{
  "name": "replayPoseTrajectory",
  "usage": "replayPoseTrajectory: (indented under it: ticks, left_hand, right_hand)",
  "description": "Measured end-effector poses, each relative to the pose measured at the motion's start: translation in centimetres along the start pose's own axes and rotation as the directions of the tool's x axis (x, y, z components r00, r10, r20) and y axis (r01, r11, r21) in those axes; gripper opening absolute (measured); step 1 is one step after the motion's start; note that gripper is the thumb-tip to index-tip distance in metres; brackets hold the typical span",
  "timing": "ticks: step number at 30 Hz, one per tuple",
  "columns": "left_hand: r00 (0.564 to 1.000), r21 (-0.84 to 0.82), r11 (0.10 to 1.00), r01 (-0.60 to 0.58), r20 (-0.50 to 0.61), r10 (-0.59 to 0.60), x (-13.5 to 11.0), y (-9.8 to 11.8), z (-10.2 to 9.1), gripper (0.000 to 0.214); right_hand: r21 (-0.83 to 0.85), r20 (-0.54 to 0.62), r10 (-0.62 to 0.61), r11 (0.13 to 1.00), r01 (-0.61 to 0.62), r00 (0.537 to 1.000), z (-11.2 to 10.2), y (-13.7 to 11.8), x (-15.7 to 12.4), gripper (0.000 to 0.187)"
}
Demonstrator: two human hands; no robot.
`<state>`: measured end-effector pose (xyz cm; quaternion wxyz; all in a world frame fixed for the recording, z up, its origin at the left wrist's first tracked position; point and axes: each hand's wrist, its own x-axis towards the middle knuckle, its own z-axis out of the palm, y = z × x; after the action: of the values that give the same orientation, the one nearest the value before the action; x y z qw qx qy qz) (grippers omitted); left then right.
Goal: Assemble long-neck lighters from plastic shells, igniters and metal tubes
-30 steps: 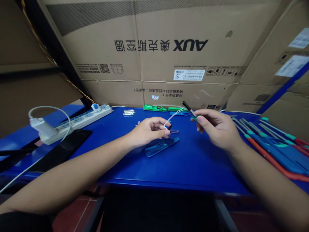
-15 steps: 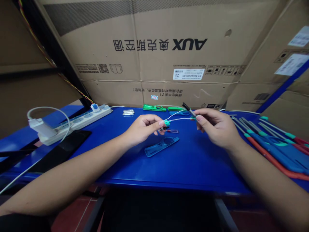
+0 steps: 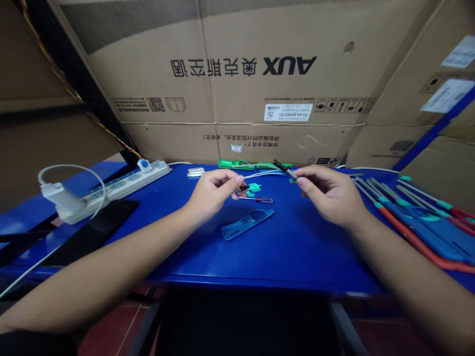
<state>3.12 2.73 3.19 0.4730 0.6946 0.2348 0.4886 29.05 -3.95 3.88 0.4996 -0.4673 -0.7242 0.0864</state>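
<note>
My left hand (image 3: 218,190) pinches a small black part (image 3: 243,188) with white wire at its end. My right hand (image 3: 328,195) grips a thin metal tube with a black tip (image 3: 285,168), held slanting up to the left. Thin white wires (image 3: 261,173) stretch between the two hands. Beside my left fingertips is a teal plastic piece (image 3: 254,187); whether it touches them I cannot tell. Just below lies a small screwdriver (image 3: 264,200) with a clear purple handle. Nearer me on the table rests a translucent blue shell half (image 3: 241,228) with an oval opening.
Green shell halves (image 3: 235,164) lie at the back against a large cardboard sheet (image 3: 237,44). Small metallic parts (image 3: 195,172) sit left of them. Several long-nosed lighters (image 3: 426,225) are piled at right. A power strip (image 3: 115,190) and black slab (image 3: 94,232) occupy the left.
My left hand has shifted slightly left and up. The teal piece, earlier at its fingertips, now shows more fully beside them. The wires between the hands run closer together.
</note>
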Motion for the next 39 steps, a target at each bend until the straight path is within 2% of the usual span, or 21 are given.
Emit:
replayPoseTrajectory:
  ticks: [10,23,32,35,37,39]
  left_hand:
    - [0.998,-0.043,0.999,-0.018,-0.055,0.015,0.1,-0.1,-0.1,0.019]
    - [0.995,0.073,0.994,-0.08,-0.049,0.083,-0.1,0.2,-0.5,0.018]
    - [0.997,0.146,0.988,-0.056,-0.039,0.063,0.0,0.9,-0.4,0.021]
    - [1.0,0.174,0.985,0.013,0.013,-0.016,0.0,1.1,-0.3,0.021]
    - [0.987,0.18,0.977,0.117,0.092,-0.135,0.1,0.9,-0.2,0.022]
    - [0.942,0.179,0.953,0.244,0.19,-0.277,0.2,0.7,-0.3,0.023]
  right_hand:
    - [-0.013,0.066,-0.002,1.0,0.002,0.998,-0.3,-0.3,0.0,0.019]
    - [-0.031,0.163,0.041,0.999,-0.036,0.986,-0.4,-0.2,0.2,0.021]
    - [0.075,0.226,0.132,0.986,-0.152,0.965,-0.4,-0.4,0.3,0.025]
    - [0.137,0.313,0.202,0.957,-0.254,0.928,-0.7,0.0,0.4,0.031]
    - [0.155,0.435,0.256,0.923,-0.352,0.863,-1.0,0.2,0.4,0.037]
    - [0.132,0.56,0.295,0.891,-0.435,0.774,-1.4,0.4,0.5,0.04]
